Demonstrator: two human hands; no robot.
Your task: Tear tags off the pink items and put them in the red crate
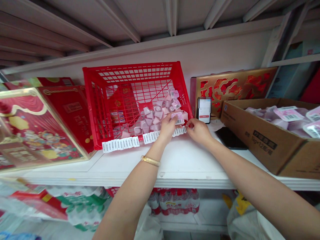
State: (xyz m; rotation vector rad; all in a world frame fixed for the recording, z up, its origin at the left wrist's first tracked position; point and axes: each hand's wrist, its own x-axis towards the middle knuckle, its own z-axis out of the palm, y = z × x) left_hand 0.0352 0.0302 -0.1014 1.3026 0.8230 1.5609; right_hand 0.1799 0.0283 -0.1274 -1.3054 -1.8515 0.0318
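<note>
A red plastic basket [136, 70] stands tilted on the white shelf, with a heap of small pale-pink cups [150, 115] inside. My left hand [169, 126], with a gold bracelet at the wrist, is closed on a pink-labelled cup [178, 117] at the basket's front right corner. Strips of white barcode stickers [120, 144] line the basket's front rim. My right hand [198, 130] is pinched at the right end of these stickers, close to my left fingers. Whatever lies between its fingertips is too small to make out.
Right of the basket, a phone [204, 111] with a lit screen leans upright near a gold-and-red box [232, 85]. A dark flat device [231, 139] lies beside a cardboard carton [260, 138] of pink-labelled packs. Red gift boxes [67, 121] stand left; bottled drinks [175, 201] sit below.
</note>
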